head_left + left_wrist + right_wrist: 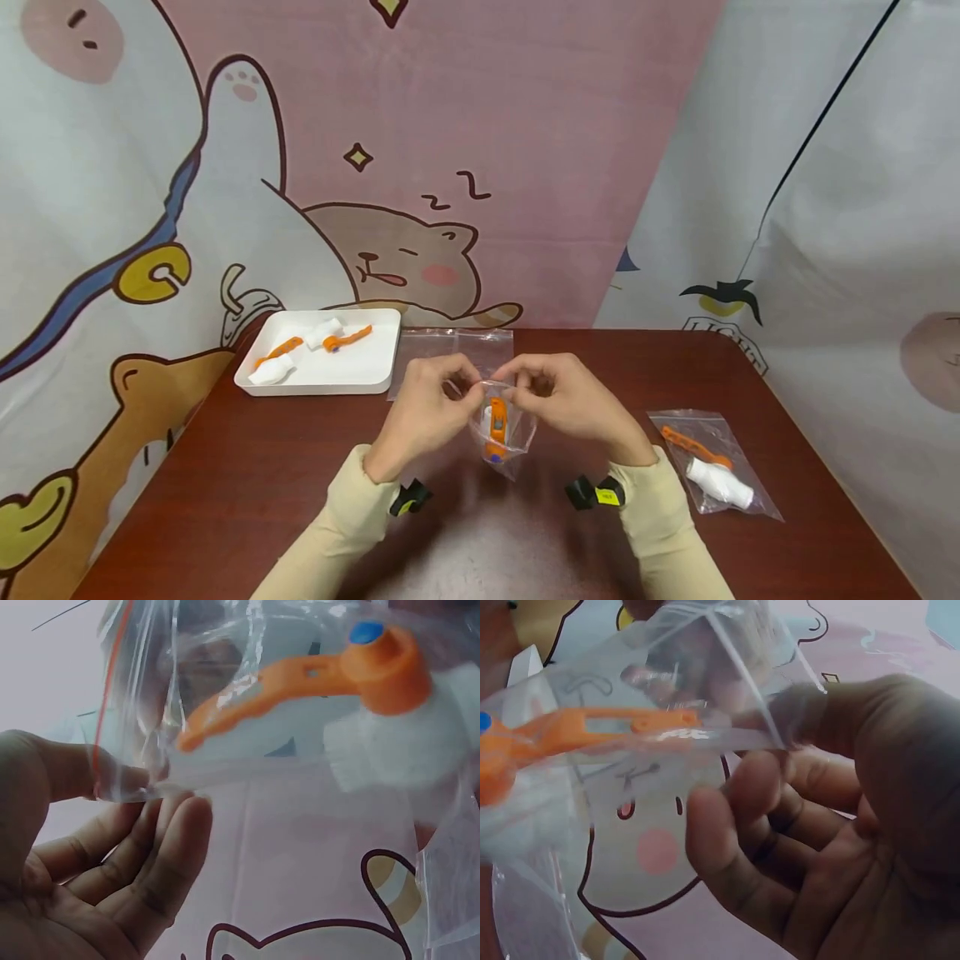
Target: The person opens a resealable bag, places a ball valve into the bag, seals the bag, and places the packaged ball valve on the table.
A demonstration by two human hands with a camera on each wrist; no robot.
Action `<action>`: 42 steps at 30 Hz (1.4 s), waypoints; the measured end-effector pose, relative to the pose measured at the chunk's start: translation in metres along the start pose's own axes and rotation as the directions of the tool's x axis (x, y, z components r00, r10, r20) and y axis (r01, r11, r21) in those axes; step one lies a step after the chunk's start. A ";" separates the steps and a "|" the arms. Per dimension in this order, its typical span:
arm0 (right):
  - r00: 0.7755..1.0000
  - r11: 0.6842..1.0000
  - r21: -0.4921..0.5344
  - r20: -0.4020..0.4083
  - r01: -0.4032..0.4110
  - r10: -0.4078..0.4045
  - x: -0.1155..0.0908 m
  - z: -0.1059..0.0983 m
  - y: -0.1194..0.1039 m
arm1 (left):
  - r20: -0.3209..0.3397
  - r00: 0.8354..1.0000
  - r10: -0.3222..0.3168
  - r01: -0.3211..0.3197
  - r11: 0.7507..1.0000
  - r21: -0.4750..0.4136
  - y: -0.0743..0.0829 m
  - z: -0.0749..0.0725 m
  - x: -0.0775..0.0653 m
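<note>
Over the middle of the table, both hands hold up a clear zip bag [522,435] by its top edge. My left hand [429,408] pinches the left end of the mouth between thumb and fingers, beside the red zip line in the left wrist view. At the other end, my right hand [573,402] pinches the edge the same way. Inside hang an orange lever handle [394,679] with a blue cap and a white plastic fitting [397,750], the handle's long arm pointing up toward the mouth.
A white tray [360,379] at the back left holds orange handles and white fittings. Flat clear bags [465,343] lie behind the hands. To the right lies a bag [738,462] containing an orange handle and a white fitting. A printed cloth [555,167] hangs behind the table.
</note>
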State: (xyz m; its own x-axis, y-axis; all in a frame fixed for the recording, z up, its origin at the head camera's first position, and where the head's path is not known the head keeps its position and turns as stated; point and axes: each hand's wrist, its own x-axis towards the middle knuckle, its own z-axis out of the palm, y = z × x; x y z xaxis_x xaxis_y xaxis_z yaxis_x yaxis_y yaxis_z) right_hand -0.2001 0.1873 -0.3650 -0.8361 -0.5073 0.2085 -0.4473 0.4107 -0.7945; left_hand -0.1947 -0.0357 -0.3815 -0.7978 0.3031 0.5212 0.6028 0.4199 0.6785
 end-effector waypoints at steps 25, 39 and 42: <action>0.979 0.953 -0.265 0.177 0.150 -0.105 -0.008 -0.008 -0.006 | -0.188 0.965 -0.185 0.188 0.982 -0.001 -0.014 -0.021 0.007; 0.985 0.950 -0.262 0.046 0.170 -0.164 -0.010 -0.016 -0.001 | 0.102 0.993 -0.051 0.059 0.995 -0.081 -0.020 -0.035 0.010; 0.984 0.954 -0.239 0.032 0.179 -0.176 -0.010 -0.018 -0.002 | 0.129 0.991 0.044 -0.031 0.995 -0.100 -0.022 -0.037 0.010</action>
State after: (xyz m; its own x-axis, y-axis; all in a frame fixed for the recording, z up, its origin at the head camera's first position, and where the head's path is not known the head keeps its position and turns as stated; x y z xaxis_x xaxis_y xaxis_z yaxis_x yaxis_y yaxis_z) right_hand -0.1960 0.2051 -0.3555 -0.7335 -0.5959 0.3269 -0.6523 0.4823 -0.5847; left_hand -0.2159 -0.0732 -0.3723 -0.7655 0.4290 0.4795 0.6257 0.3228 0.7102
